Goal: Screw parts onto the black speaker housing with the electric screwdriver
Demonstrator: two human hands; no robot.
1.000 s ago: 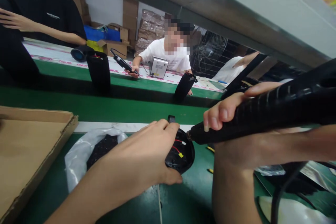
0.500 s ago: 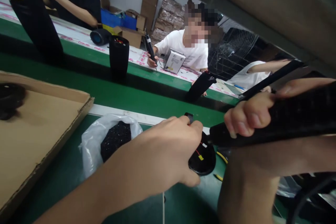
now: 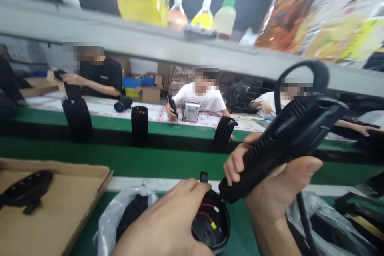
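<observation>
1. Two hands work one part: the left hand (image 3: pixel 168 224) steadies a round black housing (image 3: pixel 211 224) on the green bench (image 3: pixel 240 240), fingers curled over its rim.
2. The right hand (image 3: pixel 270 184) is clenched around an electric screwdriver (image 3: pixel 282 144), tip at the housing's upper edge.
3. Judged step: driving a screw; next calls for a plumb tip and a firm hold.
4. Room is tight: a plastic bag of parts (image 3: pixel 120 212) just left, a cardboard tray (image 3: pixel 72 200) beyond.

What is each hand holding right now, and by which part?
The right hand grips a black power screwdriver around its ribbed body, tip down at the round black part. The left hand holds that part by its rim on the green bench.
</observation>
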